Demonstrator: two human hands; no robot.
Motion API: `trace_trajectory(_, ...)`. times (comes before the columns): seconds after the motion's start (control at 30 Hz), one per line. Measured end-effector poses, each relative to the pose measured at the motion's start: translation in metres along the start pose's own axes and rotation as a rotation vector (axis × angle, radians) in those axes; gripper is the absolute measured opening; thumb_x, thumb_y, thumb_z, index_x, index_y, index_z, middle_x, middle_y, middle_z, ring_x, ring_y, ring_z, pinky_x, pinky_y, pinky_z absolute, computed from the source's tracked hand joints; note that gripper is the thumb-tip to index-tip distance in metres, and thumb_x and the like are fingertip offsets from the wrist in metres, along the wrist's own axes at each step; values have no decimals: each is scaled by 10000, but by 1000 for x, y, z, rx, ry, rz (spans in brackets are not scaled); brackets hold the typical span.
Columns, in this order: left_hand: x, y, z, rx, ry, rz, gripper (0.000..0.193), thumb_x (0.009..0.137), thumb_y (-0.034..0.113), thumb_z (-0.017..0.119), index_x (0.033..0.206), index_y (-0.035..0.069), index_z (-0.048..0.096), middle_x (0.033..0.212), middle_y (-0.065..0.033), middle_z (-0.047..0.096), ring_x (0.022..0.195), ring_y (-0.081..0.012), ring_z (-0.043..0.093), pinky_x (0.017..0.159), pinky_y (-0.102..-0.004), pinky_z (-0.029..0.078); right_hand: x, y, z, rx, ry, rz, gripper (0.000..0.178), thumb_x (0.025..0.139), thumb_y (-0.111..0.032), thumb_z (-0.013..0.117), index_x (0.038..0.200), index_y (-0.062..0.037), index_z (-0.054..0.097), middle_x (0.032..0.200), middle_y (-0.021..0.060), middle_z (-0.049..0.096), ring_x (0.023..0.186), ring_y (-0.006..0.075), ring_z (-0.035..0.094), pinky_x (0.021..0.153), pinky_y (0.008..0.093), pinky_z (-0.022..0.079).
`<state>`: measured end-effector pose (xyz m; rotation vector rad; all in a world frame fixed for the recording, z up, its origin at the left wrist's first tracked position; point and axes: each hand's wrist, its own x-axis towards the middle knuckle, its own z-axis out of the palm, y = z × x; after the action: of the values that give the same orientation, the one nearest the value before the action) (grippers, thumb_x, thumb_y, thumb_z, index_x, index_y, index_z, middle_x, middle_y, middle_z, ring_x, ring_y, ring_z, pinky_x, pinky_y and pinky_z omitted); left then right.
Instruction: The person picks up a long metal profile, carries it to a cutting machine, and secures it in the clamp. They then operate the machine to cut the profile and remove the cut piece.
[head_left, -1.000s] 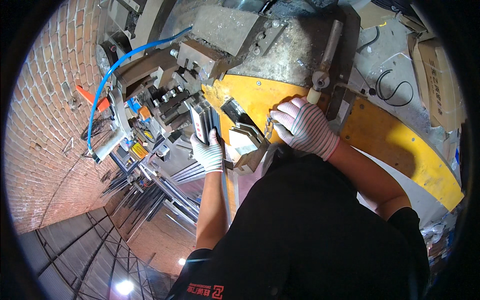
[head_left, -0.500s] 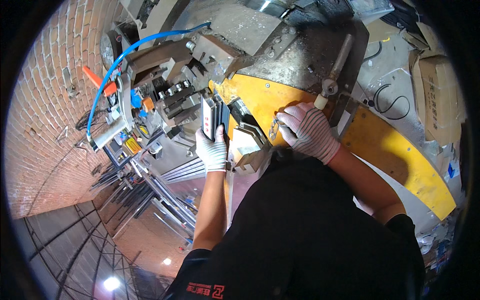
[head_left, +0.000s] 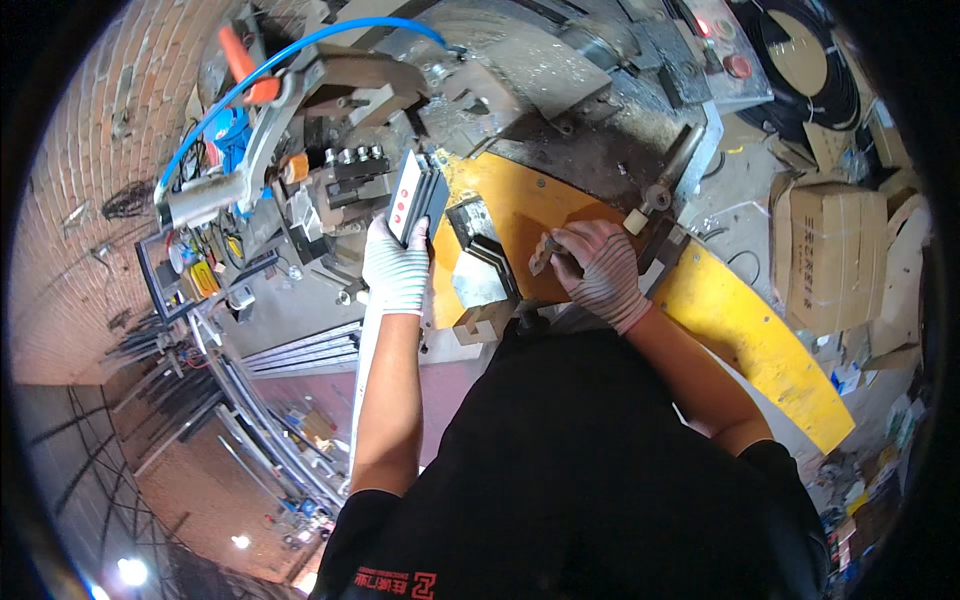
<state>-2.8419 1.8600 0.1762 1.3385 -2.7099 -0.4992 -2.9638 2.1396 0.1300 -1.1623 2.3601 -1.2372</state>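
Note:
My left hand point(head_left: 396, 262), in a striped white glove, is closed around the lower end of a short metal profile point(head_left: 428, 196). The profile has dark grooved sides and a pale face with red dots, and its far end tilts slightly right. My gloved right hand point(head_left: 604, 270) is bent over the yellow machine plate point(head_left: 515, 195). Its fingers pinch a small shiny metal piece point(head_left: 541, 256), too small to name. Between the two hands lies an angled metal block point(head_left: 480, 278) with a dark slot.
Beyond my right hand a lever with a white tip point(head_left: 636, 221) sticks out of the machine. A blue hose point(head_left: 300, 45) arches over a clamp with an orange handle point(head_left: 245, 65). Cardboard boxes point(head_left: 832, 255) stand at right; long metal bars point(head_left: 305, 350) lie at left.
The head view has shifted, so more of the floor and boxes at right shows. The profile in my left hand now leans further right. Both hands keep their grip.

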Motion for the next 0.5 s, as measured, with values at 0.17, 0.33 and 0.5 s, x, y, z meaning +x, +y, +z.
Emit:
trace_trajectory(0.17, -1, -1, -5, 64, 48, 69, 610, 823, 322, 841, 1284, 12, 589, 1088, -230, 694, 1012, -388, 673, 909, -410, 522, 3, -7, 4, -51, 73, -30, 361, 786, -112, 765, 1133, -71, 678, 1070, 114, 682, 999, 321, 639, 906, 445, 489)
trace_trajectory(0.33, -33, -28, -22, 27, 254, 338, 647, 758, 223, 833, 1304, -7, 574, 1168, -237, 647, 1085, -422, 610, 975, -483, 476, 1, -12, 8, -51, 135, -102, 367, 777, -49, 743, 1138, -57, 683, 1071, 146, 680, 1026, 346, 637, 896, 438, 508)
trace_trajectory(0.5, -107, -119, -56, -76, 249, 291, 647, 727, 206, 841, 1283, 8, 576, 1179, -231, 644, 1082, -439, 600, 955, -502, 472, -3, -14, 14, -200, 148, -86, 351, 816, -97, 716, 1162, -45, 683, 1123, 173, 670, 1071, 351, 621, 967, 438, 486)
